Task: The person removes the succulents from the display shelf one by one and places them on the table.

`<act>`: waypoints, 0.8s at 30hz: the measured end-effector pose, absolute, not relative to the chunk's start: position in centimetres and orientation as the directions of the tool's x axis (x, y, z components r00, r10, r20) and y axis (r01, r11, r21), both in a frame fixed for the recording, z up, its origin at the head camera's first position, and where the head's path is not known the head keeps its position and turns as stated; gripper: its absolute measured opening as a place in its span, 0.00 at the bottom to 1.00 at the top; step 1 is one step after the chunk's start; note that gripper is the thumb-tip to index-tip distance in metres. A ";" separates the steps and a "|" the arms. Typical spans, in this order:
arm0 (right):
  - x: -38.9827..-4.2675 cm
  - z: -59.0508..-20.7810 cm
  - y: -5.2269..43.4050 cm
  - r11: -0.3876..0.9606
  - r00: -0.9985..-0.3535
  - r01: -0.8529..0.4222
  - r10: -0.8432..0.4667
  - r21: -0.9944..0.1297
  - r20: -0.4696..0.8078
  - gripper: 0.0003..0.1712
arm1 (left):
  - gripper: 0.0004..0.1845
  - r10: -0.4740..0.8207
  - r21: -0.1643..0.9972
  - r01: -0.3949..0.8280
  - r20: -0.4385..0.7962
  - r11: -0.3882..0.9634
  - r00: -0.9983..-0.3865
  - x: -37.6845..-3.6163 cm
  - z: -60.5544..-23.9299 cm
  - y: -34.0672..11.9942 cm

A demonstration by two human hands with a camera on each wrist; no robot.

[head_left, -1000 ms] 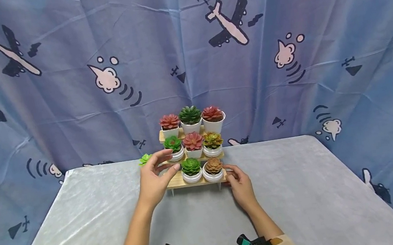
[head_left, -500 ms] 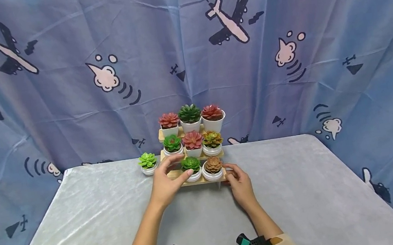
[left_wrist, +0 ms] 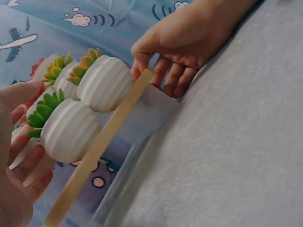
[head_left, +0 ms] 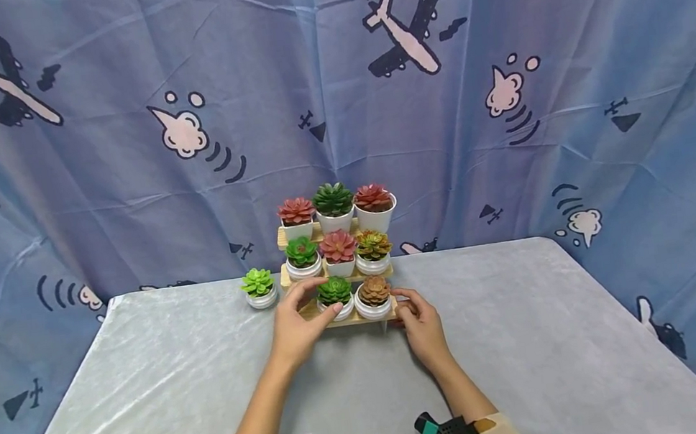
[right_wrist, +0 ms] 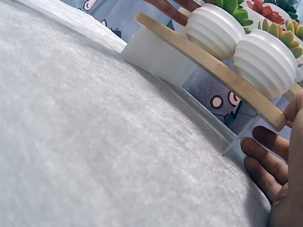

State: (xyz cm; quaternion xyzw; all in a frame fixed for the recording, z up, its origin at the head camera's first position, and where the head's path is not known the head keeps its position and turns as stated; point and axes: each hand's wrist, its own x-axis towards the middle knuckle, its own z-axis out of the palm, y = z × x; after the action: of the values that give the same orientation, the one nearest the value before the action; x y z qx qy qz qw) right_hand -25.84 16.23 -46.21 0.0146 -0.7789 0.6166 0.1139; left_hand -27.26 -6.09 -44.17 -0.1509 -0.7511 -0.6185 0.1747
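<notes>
A tiered wooden plant stand (left_wrist: 99, 148) holds several small succulents in white pots. My left hand (head_left: 293, 329) is spread around the left side of the green succulent (head_left: 334, 290) on the bottom tier, thumb in front and fingers behind. In the left wrist view, a gap shows between the thumb and its ribbed pot (left_wrist: 71, 130). My right hand (head_left: 423, 323) pinches the right end of the bottom board (right_wrist: 213, 65), its other fingers hanging below. The brown succulent (head_left: 373, 290) sits beside the green one, near the right fingertips.
A light green potted succulent (head_left: 258, 284) stands on the table left of the stand. Behind hangs a blue curtain (head_left: 457, 146) with printed airplanes. Grey cloth covers the table (head_left: 532, 339). Taller pots fill the top tier, including a dark green succulent (head_left: 333, 199).
My left hand has moved right and slightly down from the stand's left side to the green succulent, uncovering the light green one. My right hand has stayed at the board's end.
</notes>
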 end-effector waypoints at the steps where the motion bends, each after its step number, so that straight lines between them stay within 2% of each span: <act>1: -25.8 -46.2 16.2 0.241 -0.974 -0.161 0.120 -0.957 0.194 0.21 | 0.23 0.007 0.874 0.447 0.454 0.191 -0.891 -27.3 -44.3 -6.0; 12: -25.9 -46.3 16.2 0.236 -0.974 -0.163 0.118 -0.958 0.195 0.21 | 0.20 -0.083 0.862 0.468 0.490 0.195 -0.868 -27.3 -45.8 -4.8; 19: -27.7 -49.5 16.7 0.222 -0.968 -0.174 0.142 -0.959 0.208 0.23 | 0.20 -0.146 0.838 0.511 0.539 0.191 -0.829 -27.1 -46.7 -4.0; 24: -28.1 -50.2 16.8 0.205 -0.962 -0.202 0.139 -0.958 0.233 0.22 | 0.20 -0.143 0.835 0.530 0.548 0.147 -0.824 -27.2 -46.9 -4.0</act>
State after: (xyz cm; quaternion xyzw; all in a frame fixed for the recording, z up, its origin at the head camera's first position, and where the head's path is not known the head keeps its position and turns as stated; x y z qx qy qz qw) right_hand -28.07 16.80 -50.18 0.0207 -0.7644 0.6300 0.1355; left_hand -27.22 -3.96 -46.89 -0.1363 -0.7100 -0.6388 0.2632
